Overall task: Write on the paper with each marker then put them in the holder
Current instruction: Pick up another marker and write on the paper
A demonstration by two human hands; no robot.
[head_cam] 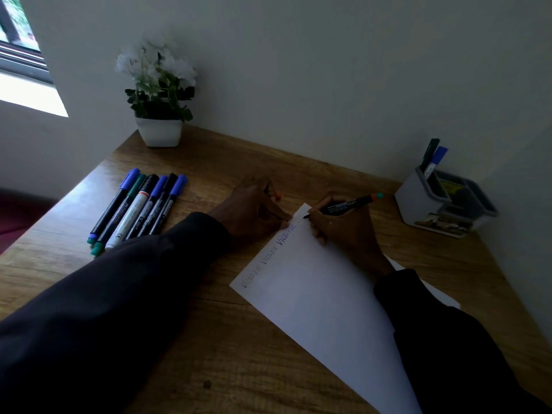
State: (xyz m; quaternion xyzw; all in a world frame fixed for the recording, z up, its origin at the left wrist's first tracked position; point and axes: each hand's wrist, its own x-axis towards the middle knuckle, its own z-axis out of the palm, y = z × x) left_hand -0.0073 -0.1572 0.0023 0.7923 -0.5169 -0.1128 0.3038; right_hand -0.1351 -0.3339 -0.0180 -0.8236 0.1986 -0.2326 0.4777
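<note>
- Two dark sleeves (pixel 98 309) reach in from the bottom of the frame over the wooden surface (pixel 209 339).
- One sheet of paper (pixel 322 294) lies at centre right, three words written along its upper edge.
- The right hand (pixel 340 225) grips one uncapped marker (pixel 343 206), its fingers pinched around it, tip on the paper's top corner.
- The left hand (pixel 254 210) presses that corner, fingers closed on a cap (pixel 277 197).
- Six markers (pixel 137 209) lie side by side at left.
- One holder (pixel 442 204) at right contains two markers (pixel 433 158).
- One potted plant (pixel 158 94) stands at upper left.

You've got a white-flowered plant in a square white pot (pixel 158 131) on the far-left corner of the wooden desk (pixel 239 339); window (pixel 21 52) beyond the pot's left.
</note>
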